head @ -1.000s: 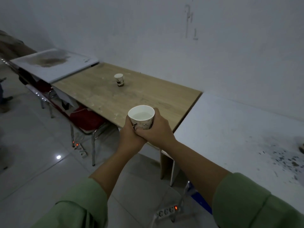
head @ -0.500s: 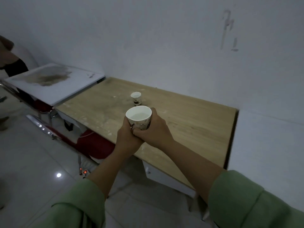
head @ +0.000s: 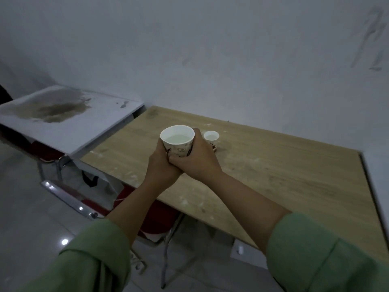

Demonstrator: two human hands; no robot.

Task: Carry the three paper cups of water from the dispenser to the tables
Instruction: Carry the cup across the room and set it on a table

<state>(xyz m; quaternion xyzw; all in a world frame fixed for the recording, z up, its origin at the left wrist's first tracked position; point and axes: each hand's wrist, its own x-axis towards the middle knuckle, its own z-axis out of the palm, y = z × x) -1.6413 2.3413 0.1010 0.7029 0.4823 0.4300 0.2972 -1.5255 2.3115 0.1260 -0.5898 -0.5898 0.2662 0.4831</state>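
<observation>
A white printed paper cup of water [head: 177, 142] is held upright above the wooden table [head: 273, 175], near its middle. My left hand [head: 160, 163] wraps the cup's left side and my right hand [head: 194, 160] wraps its right side, fingers overlapping below it. A second paper cup of water [head: 211, 138] stands on the wooden table just behind my right hand, its lower part hidden by that hand. No third cup and no dispenser are in view.
A white stained table [head: 69, 121] adjoins the wooden table on the left, and the edge of another white table [head: 379, 175] on the right. Red chairs with metal legs [head: 155, 220] sit under the tables. A white wall [head: 210, 49] stands behind them.
I have come closer to the wooden table. The held cup now hangs over its surface, right beside the standing cup, which was farther away before.
</observation>
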